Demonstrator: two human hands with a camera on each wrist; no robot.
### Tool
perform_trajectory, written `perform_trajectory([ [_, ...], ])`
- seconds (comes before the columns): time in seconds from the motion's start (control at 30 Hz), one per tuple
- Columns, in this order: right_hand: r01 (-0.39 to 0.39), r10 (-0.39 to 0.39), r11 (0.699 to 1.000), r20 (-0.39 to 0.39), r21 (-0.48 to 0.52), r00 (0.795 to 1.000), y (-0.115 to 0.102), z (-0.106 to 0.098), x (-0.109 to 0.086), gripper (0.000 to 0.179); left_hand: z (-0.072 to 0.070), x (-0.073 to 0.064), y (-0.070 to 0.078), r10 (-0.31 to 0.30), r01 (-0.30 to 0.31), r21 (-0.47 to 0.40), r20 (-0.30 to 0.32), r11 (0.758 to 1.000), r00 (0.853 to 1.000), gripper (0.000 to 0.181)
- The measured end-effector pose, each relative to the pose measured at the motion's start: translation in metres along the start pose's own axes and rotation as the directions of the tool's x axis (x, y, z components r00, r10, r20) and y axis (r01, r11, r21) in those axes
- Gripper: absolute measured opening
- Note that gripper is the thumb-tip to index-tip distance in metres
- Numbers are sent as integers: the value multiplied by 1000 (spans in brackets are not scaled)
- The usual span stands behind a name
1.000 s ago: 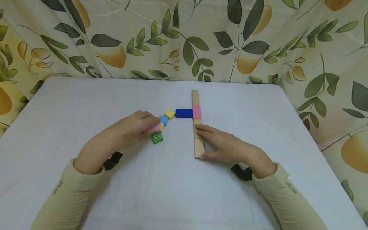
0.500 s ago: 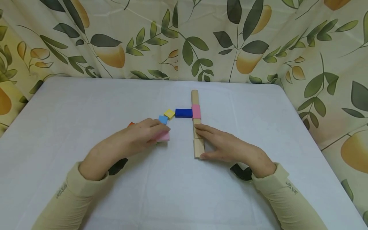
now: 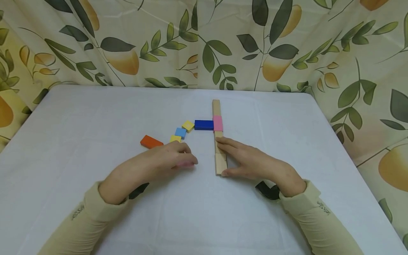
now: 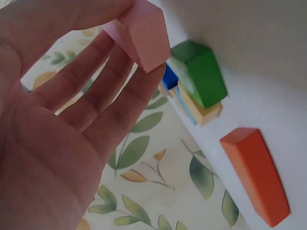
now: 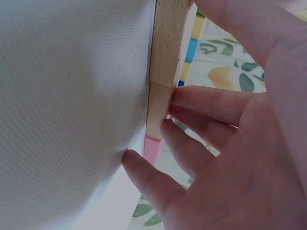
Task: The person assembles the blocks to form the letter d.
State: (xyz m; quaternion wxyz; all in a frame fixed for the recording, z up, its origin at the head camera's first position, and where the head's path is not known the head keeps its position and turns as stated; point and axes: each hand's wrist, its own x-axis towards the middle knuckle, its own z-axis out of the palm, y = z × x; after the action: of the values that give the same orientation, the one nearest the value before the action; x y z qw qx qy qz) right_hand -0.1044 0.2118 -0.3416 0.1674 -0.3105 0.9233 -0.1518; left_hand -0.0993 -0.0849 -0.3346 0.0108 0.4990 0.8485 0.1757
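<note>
My left hand [image 3: 164, 158] pinches a pink block [image 4: 151, 38] between thumb and fingers, over the table left of the wooden row. Beyond it, partly covered by that hand in the head view, a chain of small blocks curves away: a green block [image 4: 199, 74], a yellow block [image 3: 175, 138], a light blue block [image 3: 180, 132] and another yellow block [image 3: 188, 126]. The chain leads to a dark blue block [image 3: 204, 125], which meets a pink block [image 3: 217, 123] in the straight row. My right hand [image 3: 248, 160] rests against the row's near wooden blocks [image 3: 220, 164], fingers loosely extended along their side.
An orange block [image 3: 151, 141] lies left of the chain, just past my left hand. Another wooden block [image 3: 216, 107] forms the row's far end. The white-covered table [image 3: 95, 113] ends at a leaf-patterned curtain [image 3: 178, 42].
My left hand has moved right and towards me with the pink block, past the chain's near end. This bares the orange block and covers the green one. My right hand stays in place.
</note>
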Motion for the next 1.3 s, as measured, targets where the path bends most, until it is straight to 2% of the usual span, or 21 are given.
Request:
perform_trajectory([
  [0.2,5,-5,1000,-3,2,1000,1,0,0,85,6,1,2,12,-12,-4,17,1000,1000,19],
  [0.5,-1,1,1000,3,11,1000,1,0,0,85,6,4,4,-35,34,13,74,999,997,16],
  [0.83,-7,7,1000,3,15,1000,0,0,0,87,7,4,2,-84,81,41,74,996,994,16],
  [1.0,-15,15,1000,9,17,1000,0,-1,0,87,7,2,2,-81,78,54,55,995,995,16],
  [1.3,-10,9,1000,10,16,1000,0,0,0,86,4,4,1,-101,94,92,76,991,992,18],
])
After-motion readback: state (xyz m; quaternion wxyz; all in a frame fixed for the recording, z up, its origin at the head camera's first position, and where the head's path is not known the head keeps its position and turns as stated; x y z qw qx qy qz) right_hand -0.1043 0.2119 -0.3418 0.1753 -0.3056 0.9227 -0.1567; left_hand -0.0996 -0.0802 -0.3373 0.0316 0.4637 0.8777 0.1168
